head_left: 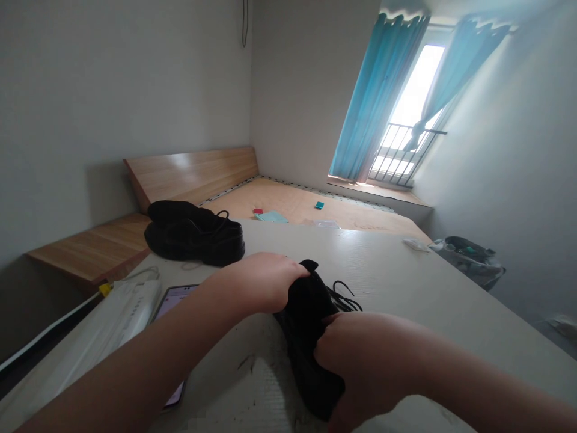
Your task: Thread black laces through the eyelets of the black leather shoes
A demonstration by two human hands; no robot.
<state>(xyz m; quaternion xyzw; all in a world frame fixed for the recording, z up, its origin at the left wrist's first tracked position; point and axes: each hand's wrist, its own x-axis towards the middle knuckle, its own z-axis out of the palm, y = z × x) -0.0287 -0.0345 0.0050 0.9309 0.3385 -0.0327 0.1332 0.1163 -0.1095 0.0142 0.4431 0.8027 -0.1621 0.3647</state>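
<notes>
A black lace-up shoe [306, 325] lies on the white table [406, 282] right in front of me, its laces trailing to the right. My left hand [261, 282] is closed round the shoe's far end. My right hand [360, 355] is wrapped round its near side, fingers curled onto the black upper. A second black shoe [193, 234] sits apart at the table's far left corner, untouched.
A phone [174, 300] with a lit screen lies under my left forearm, next to a white power strip [121, 313] with its cable. Beyond the table is a bare wooden bed frame [293, 204] with small items. A lined bin [469, 255] stands at the right, by the blue-curtained window [406, 120].
</notes>
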